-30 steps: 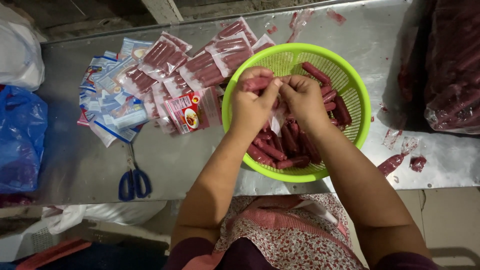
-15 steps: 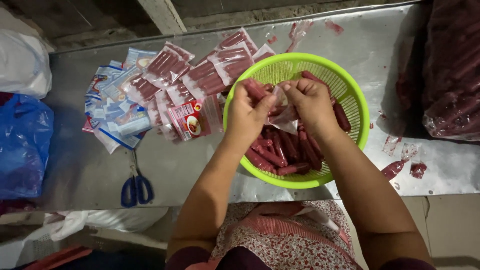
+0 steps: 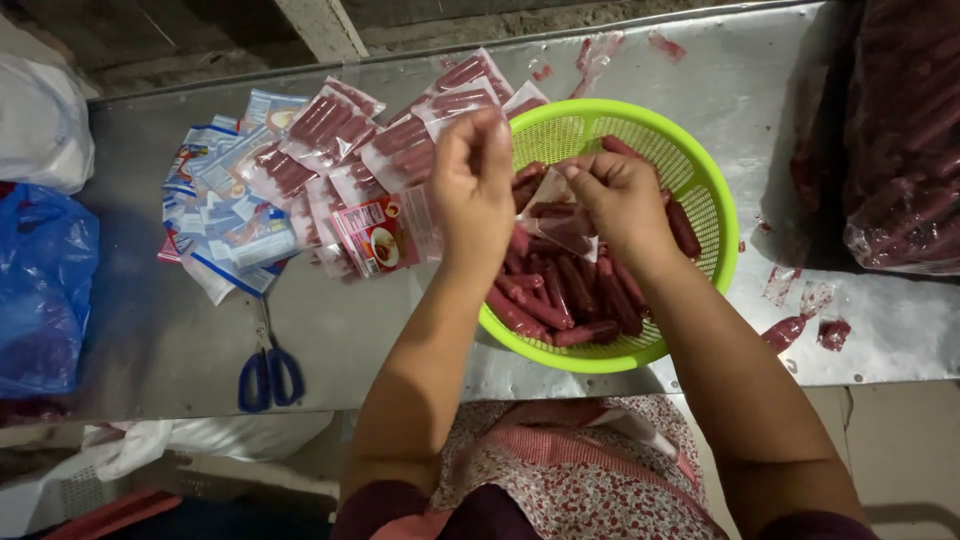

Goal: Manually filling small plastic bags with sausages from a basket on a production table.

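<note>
While the left hand point(image 3: 478, 185) is lifting clear at about ten o'clock of the green basket point(image 3: 715, 215), its fingers are bunched together, and I cannot tell whether anything is pinched between them. The right hand point(image 3: 622, 205) is hovering over the basket's middle, its fingertips closed on a clear plastic wrapper point(image 3: 560, 215) that is hanging open over the heap of red sausages point(image 3: 560, 300); holding it there is probably letting whatever slips out drop straight into the basket. Sealed sausage packets point(image 3: 340, 165) are lying fanned out at nine o'clock of the basket, within easy reach of the left hand, and blue-handled scissors point(image 3: 268, 370) are resting at seven o'clock near the metal table's point(image 3: 400, 360) front edge. A big bag of sausages point(image 3: 905, 140) is sitting at two o'clock.

Compared with half a second ago, the hands are no longer pressed together over the basket: the left one is now drawing away toward the packets, and the wrapper is showing open in the right.
</note>
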